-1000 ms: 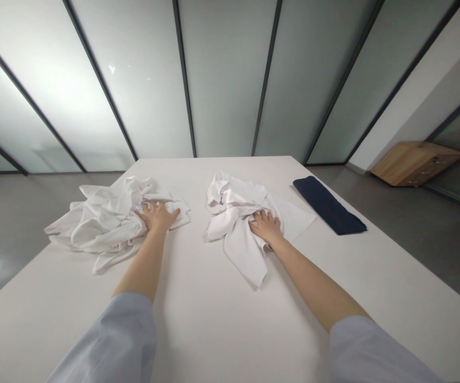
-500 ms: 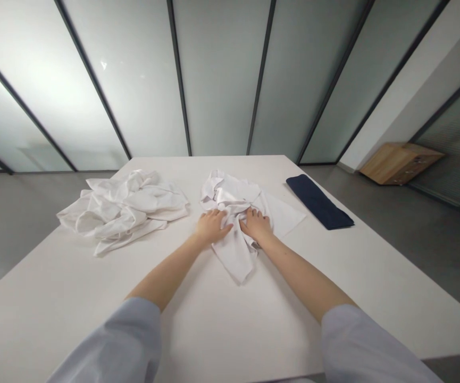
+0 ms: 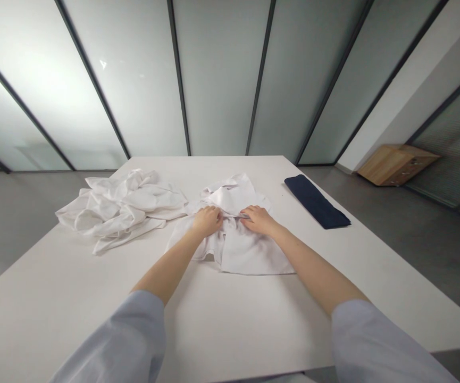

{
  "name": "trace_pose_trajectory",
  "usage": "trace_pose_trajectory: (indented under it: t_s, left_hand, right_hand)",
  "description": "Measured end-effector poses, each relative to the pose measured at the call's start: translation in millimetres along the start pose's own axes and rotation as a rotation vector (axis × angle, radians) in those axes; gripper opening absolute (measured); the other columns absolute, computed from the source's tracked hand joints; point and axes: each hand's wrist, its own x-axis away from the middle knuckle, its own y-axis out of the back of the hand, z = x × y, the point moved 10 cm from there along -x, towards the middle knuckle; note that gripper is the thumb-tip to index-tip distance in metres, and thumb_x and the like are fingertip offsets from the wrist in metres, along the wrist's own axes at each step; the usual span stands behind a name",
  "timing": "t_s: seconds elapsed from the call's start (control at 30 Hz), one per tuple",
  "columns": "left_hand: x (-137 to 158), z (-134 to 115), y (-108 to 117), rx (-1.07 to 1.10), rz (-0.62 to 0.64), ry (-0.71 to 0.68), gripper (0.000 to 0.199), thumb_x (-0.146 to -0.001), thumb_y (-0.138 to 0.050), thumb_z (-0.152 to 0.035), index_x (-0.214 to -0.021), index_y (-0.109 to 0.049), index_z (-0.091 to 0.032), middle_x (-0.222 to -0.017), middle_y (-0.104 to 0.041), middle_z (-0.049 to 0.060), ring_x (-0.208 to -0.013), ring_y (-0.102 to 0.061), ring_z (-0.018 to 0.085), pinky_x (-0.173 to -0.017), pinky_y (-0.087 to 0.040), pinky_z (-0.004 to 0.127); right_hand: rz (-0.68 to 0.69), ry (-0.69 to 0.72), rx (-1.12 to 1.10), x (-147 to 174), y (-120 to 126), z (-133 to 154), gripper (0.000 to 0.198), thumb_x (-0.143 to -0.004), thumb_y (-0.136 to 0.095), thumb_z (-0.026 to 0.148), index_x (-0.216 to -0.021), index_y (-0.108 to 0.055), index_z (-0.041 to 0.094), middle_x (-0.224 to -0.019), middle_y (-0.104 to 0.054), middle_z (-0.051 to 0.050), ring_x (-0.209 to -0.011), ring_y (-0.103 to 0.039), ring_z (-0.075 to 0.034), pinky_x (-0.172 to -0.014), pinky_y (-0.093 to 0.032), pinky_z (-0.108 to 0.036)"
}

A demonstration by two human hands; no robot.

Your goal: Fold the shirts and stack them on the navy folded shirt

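A crumpled white garment (image 3: 249,247), which looks like a shirt, lies at the middle of the table. Its lower part spreads toward me with a fairly straight front edge, while the far part is bunched up. My left hand (image 3: 209,221) is closed on the cloth near the garment's middle, its fingers curled and partly hidden. Just to the right, my right hand (image 3: 258,219) pinches the same gathered fold between thumb and fingers. A small gap separates the two hands.
On the left of the white table (image 3: 222,330) lies a heap of crumpled white cloth (image 3: 126,207), close to the garment. A folded navy cloth (image 3: 316,202) rests near the right edge. Beyond stand frosted glass panels (image 3: 217,80) and a wooden cabinet (image 3: 397,164) on the floor.
The garment's near part has been spread wider to both sides, where before a narrow pointed end hung toward me. Both hands, previously lying on the cloth with fingers apart, have closed on it.
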Motion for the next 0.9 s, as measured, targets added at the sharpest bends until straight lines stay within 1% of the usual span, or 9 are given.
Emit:
trace_pose_trajectory:
  t_s: [0.1,0.17,0.3,0.37,0.47,0.53,0.67,0.77,0.9]
  left_hand:
    - [5,1,-11,0.032,0.022,-0.009,0.029,-0.088,-0.049,-0.037,-0.110,-0.062,-0.023,-0.120,-0.060,0.010,-0.116,-0.051,0.026,-0.103,-0.035,0.041]
    - [7,8,-15,0.032,0.009,0.008,0.040,-0.087,-0.049,-0.041,-0.123,-0.056,-0.024,-0.133,-0.053,0.010,-0.126,-0.044,0.027,-0.108,-0.030,0.044]
    - [8,18,-22,0.011,0.042,0.045,0.053,-0.088,-0.047,-0.047,-0.136,-0.047,-0.024,-0.151,-0.037,0.012,-0.139,-0.029,0.031,-0.112,-0.020,0.052]
    - [8,20,-27,0.001,0.072,0.067,0.059,-0.088,-0.046,-0.051,-0.140,-0.044,-0.024,-0.154,-0.031,0.013,-0.142,-0.024,0.033,-0.112,-0.017,0.055]
    - [8,20,-32,-0.021,0.112,0.079,0.066,-0.088,-0.042,-0.056,-0.144,-0.039,-0.022,-0.155,-0.028,0.015,-0.143,-0.020,0.034,-0.112,-0.015,0.058]
    - [8,20,-34,-0.035,0.123,0.079,0.068,-0.088,-0.039,-0.059,-0.145,-0.037,-0.023,-0.156,-0.026,0.014,-0.144,-0.018,0.033,-0.111,-0.013,0.060]
    - [11,23,-35,-0.050,0.128,0.117,0.074,-0.085,-0.036,-0.067,-0.146,-0.034,-0.025,-0.157,-0.021,0.013,-0.145,-0.014,0.035,-0.110,-0.010,0.064]
    - [15,23,-33,-0.046,0.150,0.173,0.077,-0.084,-0.035,-0.068,-0.147,-0.034,-0.023,-0.158,-0.018,0.015,-0.144,-0.011,0.040,-0.106,-0.011,0.070]
    - [20,17,-23,-0.058,0.280,0.248,0.078,-0.080,-0.046,-0.066,-0.144,-0.040,-0.021,-0.156,-0.022,0.018,-0.141,-0.017,0.046,-0.101,-0.025,0.068]
  right_hand:
    - [0.024,-0.141,0.040,-8,-20,-31,0.058,-0.093,-0.038,0.052,-0.143,-0.041,0.021,-0.152,-0.035,-0.012,-0.136,-0.034,-0.028,-0.108,-0.026,-0.043]
    - [-0.010,-0.225,0.052,-9,-25,-48,0.060,-0.095,-0.031,0.053,-0.146,-0.036,0.021,-0.155,-0.029,-0.011,-0.140,-0.027,-0.028,-0.110,-0.022,-0.044]
    - [-0.193,-0.358,0.054,-5,-9,-68,0.051,-0.097,-0.028,0.042,-0.135,-0.049,0.015,-0.141,-0.047,-0.014,-0.130,-0.039,-0.027,-0.105,-0.029,-0.040]
    - [-0.237,-0.333,0.044,-3,-2,-66,0.042,-0.096,-0.032,0.036,-0.119,-0.060,0.015,-0.125,-0.058,-0.014,-0.116,-0.049,-0.026,-0.099,-0.034,-0.036]
    - [-0.184,-0.208,0.022,-5,-5,-52,0.034,-0.093,-0.039,0.033,-0.104,-0.065,0.016,-0.110,-0.062,-0.012,-0.106,-0.053,-0.023,-0.094,-0.036,-0.031]
    - [-0.150,-0.174,0.017,-5,-9,-48,0.035,-0.092,-0.042,0.035,-0.113,-0.063,0.017,-0.117,-0.060,-0.012,-0.111,-0.050,-0.023,-0.096,-0.035,-0.032]
    - [-0.067,-0.222,0.047,-6,-19,-53,0.052,-0.093,-0.039,0.047,-0.137,-0.046,0.019,-0.143,-0.043,-0.014,-0.129,-0.038,-0.029,-0.104,-0.029,-0.040]
    - [0.000,-0.253,0.075,-6,-26,-58,0.065,-0.092,-0.035,0.057,-0.142,-0.039,0.016,-0.149,-0.035,-0.017,-0.133,-0.033,-0.034,-0.107,-0.024,-0.046]
    - [0.051,-0.249,0.055,-7,-29,-62,0.067,-0.091,-0.035,0.059,-0.143,-0.038,0.016,-0.150,-0.034,-0.017,-0.135,-0.032,-0.034,-0.109,-0.022,-0.047]
